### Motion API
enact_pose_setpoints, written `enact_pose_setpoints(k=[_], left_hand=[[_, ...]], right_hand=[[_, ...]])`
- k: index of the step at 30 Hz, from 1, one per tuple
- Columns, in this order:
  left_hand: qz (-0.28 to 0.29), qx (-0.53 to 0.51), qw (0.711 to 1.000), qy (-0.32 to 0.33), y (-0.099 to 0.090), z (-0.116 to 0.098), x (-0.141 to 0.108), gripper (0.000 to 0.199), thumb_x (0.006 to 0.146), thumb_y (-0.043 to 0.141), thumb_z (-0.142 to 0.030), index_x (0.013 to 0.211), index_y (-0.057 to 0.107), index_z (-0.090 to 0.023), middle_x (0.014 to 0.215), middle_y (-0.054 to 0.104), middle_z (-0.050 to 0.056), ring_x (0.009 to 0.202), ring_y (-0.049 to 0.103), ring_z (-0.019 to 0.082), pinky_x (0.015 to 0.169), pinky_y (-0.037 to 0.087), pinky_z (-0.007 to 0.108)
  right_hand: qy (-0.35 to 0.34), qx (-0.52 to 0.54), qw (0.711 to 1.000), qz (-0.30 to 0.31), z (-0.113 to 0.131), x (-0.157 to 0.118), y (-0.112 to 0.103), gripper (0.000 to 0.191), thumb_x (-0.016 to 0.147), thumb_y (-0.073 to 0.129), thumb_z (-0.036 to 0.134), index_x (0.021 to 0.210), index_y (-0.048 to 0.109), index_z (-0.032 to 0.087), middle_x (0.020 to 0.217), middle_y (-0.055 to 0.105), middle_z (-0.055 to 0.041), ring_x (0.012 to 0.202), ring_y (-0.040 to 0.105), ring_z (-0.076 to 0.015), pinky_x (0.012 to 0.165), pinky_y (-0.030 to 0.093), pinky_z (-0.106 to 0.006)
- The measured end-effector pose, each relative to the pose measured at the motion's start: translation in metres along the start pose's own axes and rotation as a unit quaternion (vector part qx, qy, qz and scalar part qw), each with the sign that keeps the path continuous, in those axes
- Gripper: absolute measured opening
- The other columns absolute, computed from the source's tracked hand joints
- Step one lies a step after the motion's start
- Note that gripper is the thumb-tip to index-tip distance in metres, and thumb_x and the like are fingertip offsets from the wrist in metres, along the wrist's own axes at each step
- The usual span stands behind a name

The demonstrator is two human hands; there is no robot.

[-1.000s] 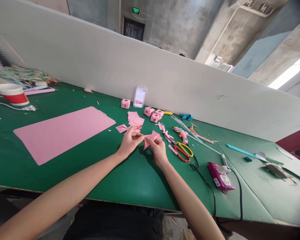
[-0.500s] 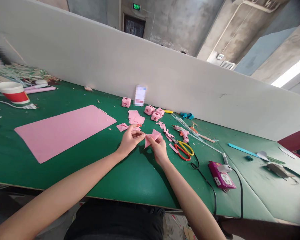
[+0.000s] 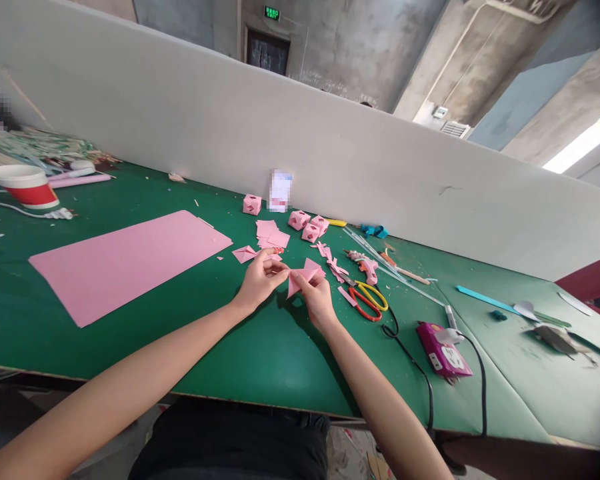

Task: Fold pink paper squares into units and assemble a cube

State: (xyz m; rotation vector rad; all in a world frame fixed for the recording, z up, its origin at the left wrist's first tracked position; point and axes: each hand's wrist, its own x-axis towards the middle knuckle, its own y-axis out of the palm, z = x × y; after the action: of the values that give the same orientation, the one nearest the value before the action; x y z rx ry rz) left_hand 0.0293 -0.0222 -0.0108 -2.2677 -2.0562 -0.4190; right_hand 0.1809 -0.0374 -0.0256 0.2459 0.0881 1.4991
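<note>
A small folded piece of pink paper (image 3: 296, 283) is held above the green table, pinched between both hands. My left hand (image 3: 260, 280) is closed, its thumb and fingertips at the paper's left corner. My right hand (image 3: 317, 297) grips the paper from the right, thumb on top. Just beyond my left hand lie a flat folded pink paper piece (image 3: 244, 254) and a stack of pink paper squares (image 3: 271, 233). To the right of my right hand are pink paper scraps (image 3: 336, 268) and scissors (image 3: 367, 300) with red and yellow handles.
A large pink paper sheet (image 3: 130, 267) lies on the left. Pink paper cubes (image 3: 300, 219) stand near the phone (image 3: 281, 190) by the partition. Rightward are a pink glue gun (image 3: 365, 265), its black cord and a purple box (image 3: 444, 352). A paper cup (image 3: 25, 187) stands far left.
Almost nothing differs. The pink paper and the fingertips of both hands have shifted very slightly to the left.
</note>
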Motion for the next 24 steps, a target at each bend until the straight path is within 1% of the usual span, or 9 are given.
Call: enact_pose_setpoints(k=[5, 9, 12, 15, 19, 24], left_hand=[[0.004, -0.007, 1.0, -0.003, 0.0001, -0.0014, -0.0006, 0.055, 0.071, 0.077, -0.025, 0.119, 0.05, -0.019, 0.085, 0.075, 0.001, 0.084, 0.071, 0.019, 0.084, 0.054, 0.034], [-0.006, 0.008, 1.0, -0.004, 0.0001, -0.0009, -0.0008, 0.055, 0.072, 0.079, -0.028, 0.119, 0.053, -0.019, 0.085, 0.074, 0.001, 0.085, 0.071, 0.019, 0.085, 0.054, 0.035], [-0.018, -0.004, 1.0, -0.007, 0.0002, 0.0001, 0.0001, 0.054, 0.072, 0.08, -0.028, 0.117, 0.054, -0.019, 0.085, 0.074, 0.001, 0.085, 0.071, 0.019, 0.086, 0.054, 0.035], [-0.04, -0.026, 0.999, -0.022, 0.0002, -0.0009, 0.0017, 0.054, 0.069, 0.082, -0.029, 0.115, 0.055, -0.019, 0.081, 0.072, -0.001, 0.081, 0.071, 0.019, 0.082, 0.054, 0.034], [-0.067, -0.053, 0.995, -0.049, 0.0009, -0.0056, 0.0025, 0.05, 0.067, 0.082, -0.028, 0.109, 0.056, -0.018, 0.078, 0.071, -0.002, 0.075, 0.069, 0.017, 0.079, 0.054, 0.035], [-0.086, -0.079, 0.99, -0.077, 0.0026, -0.009, 0.0027, 0.047, 0.066, 0.082, -0.025, 0.105, 0.056, -0.018, 0.075, 0.071, -0.003, 0.07, 0.069, 0.016, 0.079, 0.055, 0.034]], right_hand=[[0.001, -0.001, 1.0, -0.005, -0.0012, 0.001, -0.0006, 0.035, 0.069, 0.088, 0.048, 0.082, 0.079, 0.017, 0.078, 0.075, -0.0036, 0.07, 0.063, -0.0155, 0.067, 0.05, -0.027], [-0.002, -0.015, 1.0, -0.002, -0.0008, 0.0003, -0.0007, 0.036, 0.07, 0.086, 0.049, 0.082, 0.078, 0.016, 0.077, 0.074, -0.0037, 0.069, 0.063, -0.0161, 0.066, 0.051, -0.028], [0.004, -0.013, 1.0, 0.004, 0.0003, -0.0005, -0.0008, 0.035, 0.072, 0.085, 0.048, 0.086, 0.079, 0.017, 0.079, 0.075, -0.0034, 0.069, 0.064, -0.0156, 0.067, 0.052, -0.027], [0.019, -0.014, 1.0, 0.009, 0.002, -0.0011, -0.0015, 0.035, 0.072, 0.083, 0.05, 0.088, 0.079, 0.019, 0.082, 0.076, -0.0028, 0.067, 0.064, -0.0152, 0.066, 0.053, -0.028], [0.022, -0.035, 0.999, -0.012, 0.0055, -0.0025, -0.0023, 0.035, 0.069, 0.085, 0.051, 0.081, 0.077, 0.019, 0.077, 0.074, -0.0024, 0.065, 0.063, -0.0149, 0.066, 0.054, -0.028], [0.015, -0.053, 0.998, -0.01, 0.0085, -0.0033, -0.002, 0.039, 0.067, 0.086, 0.055, 0.08, 0.078, 0.019, 0.078, 0.074, -0.0038, 0.066, 0.063, -0.0155, 0.066, 0.054, -0.029]])
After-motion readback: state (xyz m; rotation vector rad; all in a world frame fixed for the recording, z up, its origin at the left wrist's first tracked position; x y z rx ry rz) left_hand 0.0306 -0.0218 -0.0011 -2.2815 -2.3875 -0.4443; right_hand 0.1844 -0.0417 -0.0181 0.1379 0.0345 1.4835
